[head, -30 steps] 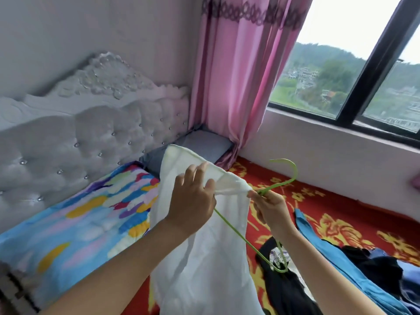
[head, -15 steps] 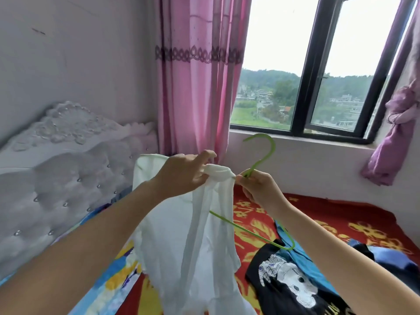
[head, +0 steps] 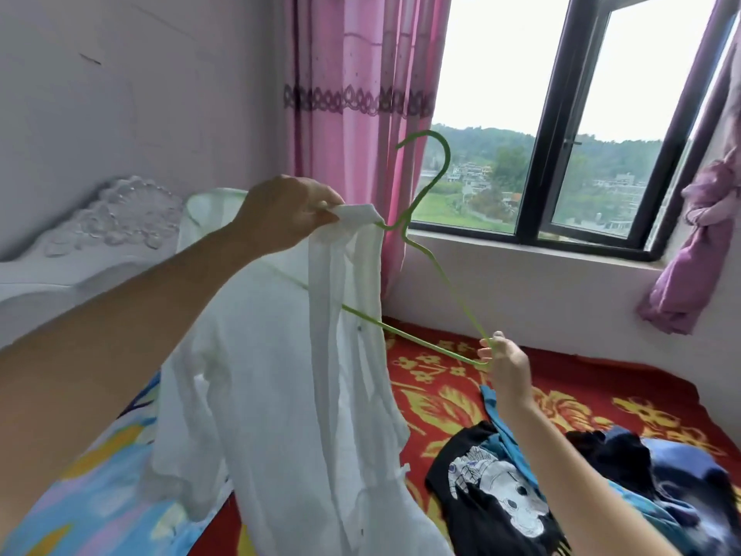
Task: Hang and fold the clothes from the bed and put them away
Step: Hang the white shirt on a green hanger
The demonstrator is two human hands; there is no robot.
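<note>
Head view, from the left: a white padded headboard (head: 100, 234) stands against the wall above a multicoloured sheet (head: 92, 483). The left hand (head: 288, 212), raised, pinches the bunched top of a white garment (head: 280, 375), which hangs down over the bed. A green hanger (head: 448, 156) has one arm inside that garment, its hook up before the pink curtain (head: 361, 74). The right hand (head: 507, 367), lower, pinches the hanger's far corner with fingertips. Below it, a black printed T-shirt (head: 493, 487) and blue clothes (head: 681, 475) lie on the red floral bedspread (head: 441, 399).
</note>
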